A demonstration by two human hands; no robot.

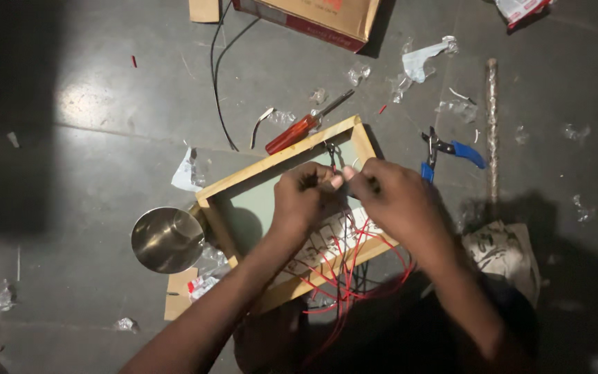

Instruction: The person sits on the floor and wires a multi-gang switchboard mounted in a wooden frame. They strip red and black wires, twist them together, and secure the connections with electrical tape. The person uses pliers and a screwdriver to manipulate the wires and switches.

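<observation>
A shallow wooden box (282,161) with a pale green panel lies on the dark floor. My left hand (304,201) and my right hand (390,197) meet over its far side, fingertips pinched together on a thin dark wire (331,156) that rises from the box. Red wires (354,270) spill out of the box's near side toward me, beside white switch parts. What lies directly under my hands is hidden.
A red-handled screwdriver (299,129) lies just beyond the box. Blue-handled pliers (451,150) sit to the right, next to a long rod (492,125). A steel bowl (167,239) stands left. A cardboard box (316,17), black cable and plastic scraps litter the floor.
</observation>
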